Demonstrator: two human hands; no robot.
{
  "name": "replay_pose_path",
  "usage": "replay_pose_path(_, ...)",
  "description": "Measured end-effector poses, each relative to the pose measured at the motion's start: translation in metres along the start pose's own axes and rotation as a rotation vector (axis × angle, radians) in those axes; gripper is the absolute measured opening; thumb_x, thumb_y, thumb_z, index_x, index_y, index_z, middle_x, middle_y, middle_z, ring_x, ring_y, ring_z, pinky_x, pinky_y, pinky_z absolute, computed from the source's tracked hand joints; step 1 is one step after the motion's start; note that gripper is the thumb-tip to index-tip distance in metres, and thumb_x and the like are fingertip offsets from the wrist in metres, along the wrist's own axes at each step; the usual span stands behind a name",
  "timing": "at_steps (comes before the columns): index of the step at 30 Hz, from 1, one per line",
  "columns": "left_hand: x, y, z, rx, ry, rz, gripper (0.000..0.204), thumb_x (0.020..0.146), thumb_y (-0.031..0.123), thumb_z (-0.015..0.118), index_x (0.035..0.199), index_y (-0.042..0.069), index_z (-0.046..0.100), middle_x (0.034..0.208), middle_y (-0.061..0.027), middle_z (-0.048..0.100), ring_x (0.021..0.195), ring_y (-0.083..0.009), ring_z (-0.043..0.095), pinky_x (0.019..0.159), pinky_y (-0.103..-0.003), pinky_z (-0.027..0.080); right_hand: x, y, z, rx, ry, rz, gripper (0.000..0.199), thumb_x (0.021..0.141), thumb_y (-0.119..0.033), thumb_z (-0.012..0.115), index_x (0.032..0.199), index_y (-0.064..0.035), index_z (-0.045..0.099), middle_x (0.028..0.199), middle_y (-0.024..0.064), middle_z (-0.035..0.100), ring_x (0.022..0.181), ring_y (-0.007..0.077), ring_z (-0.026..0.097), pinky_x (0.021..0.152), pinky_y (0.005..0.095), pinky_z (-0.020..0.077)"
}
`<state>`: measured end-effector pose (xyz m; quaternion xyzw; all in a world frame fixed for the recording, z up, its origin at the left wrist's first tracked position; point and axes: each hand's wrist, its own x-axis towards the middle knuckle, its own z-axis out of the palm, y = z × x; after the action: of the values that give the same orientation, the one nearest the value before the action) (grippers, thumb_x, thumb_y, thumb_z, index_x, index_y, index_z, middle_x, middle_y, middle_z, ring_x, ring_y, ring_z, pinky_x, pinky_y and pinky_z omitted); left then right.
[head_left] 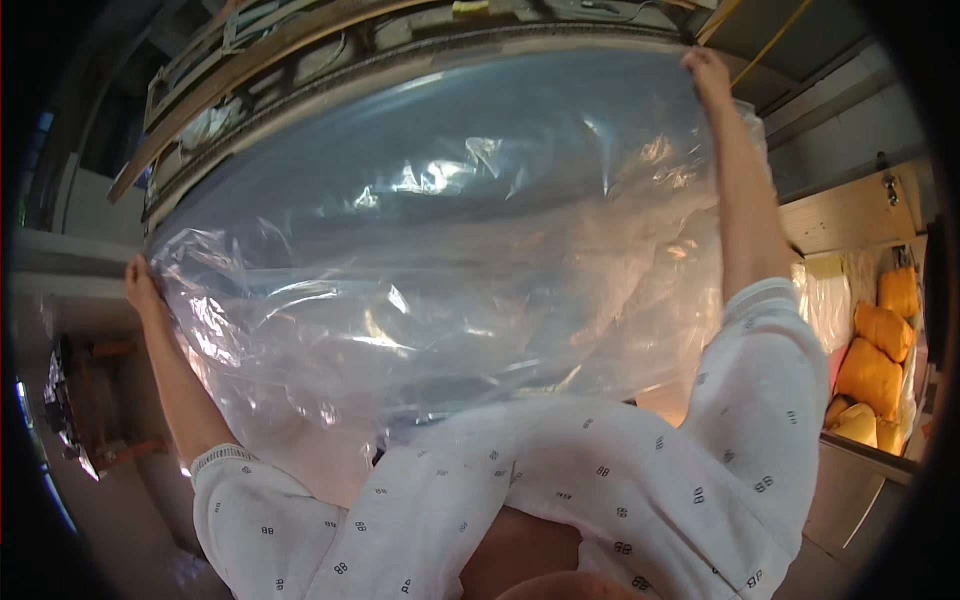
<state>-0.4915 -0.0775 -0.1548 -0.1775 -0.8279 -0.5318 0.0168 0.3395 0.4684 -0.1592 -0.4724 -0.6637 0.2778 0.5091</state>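
A large clear plastic bag (450, 250) is stretched wide in front of me and fills most of the view. My left hand (142, 285) grips its left edge at mid height. My right hand (706, 72) is raised high and grips the bag's upper right corner. Both forearms come up from white sleeves with a small dark print. The plastic is crumpled and shiny, with light glinting off its folds, and it hides most of what lies behind it.
A long wooden and metal frame (300, 60) runs across the top behind the bag. At the right, a shelf compartment holds several yellow-orange stuffed bags (875, 375). A dark metal object (80, 410) sits low at the left.
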Motion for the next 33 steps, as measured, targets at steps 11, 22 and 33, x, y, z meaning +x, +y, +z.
replay_pose_path(11,0.091,-0.015,0.059,-0.008,-0.021,0.182,0.031,0.08,0.028,0.065,0.099,0.004,0.065,0.094,-0.003,0.064,0.086,-0.0112,0.056,0.079,-0.021,0.041,0.025,0.007,0.018,-0.026,0.042,0.004,0.023,0.078,-0.021,0.061,0.092,-0.0028,0.062,0.083,0.0016,0.061,0.078,0.0099,0.053,0.072,0.0224,0.0407)
replay_pose_path(22,0.117,-0.011,0.076,0.311,0.01,0.094,0.032,0.076,0.031,0.066,0.089,0.002,0.066,0.08,-0.0023,0.062,0.074,-0.0096,0.054,0.064,-0.022,0.042,0.028,-0.005,0.023,-0.508,0.364,-0.128,0.036,0.064,-0.032,0.068,0.081,-0.0009,0.059,0.082,0.0133,0.056,0.079,0.0236,0.054,0.074,0.0311,0.0433)
replay_pose_path(33,0.104,-0.012,0.065,-0.235,0.001,-0.003,0.033,0.084,0.026,0.054,0.105,0.001,0.058,0.099,-0.0078,0.058,0.074,-0.0149,0.052,0.056,-0.023,0.042,0.039,0.005,0.015,-0.37,0.334,-0.042,0.043,0.067,-0.039,0.064,0.082,0.0007,0.055,0.095,0.0189,0.051,0.091,0.0304,0.048,0.082,0.0363,0.039)
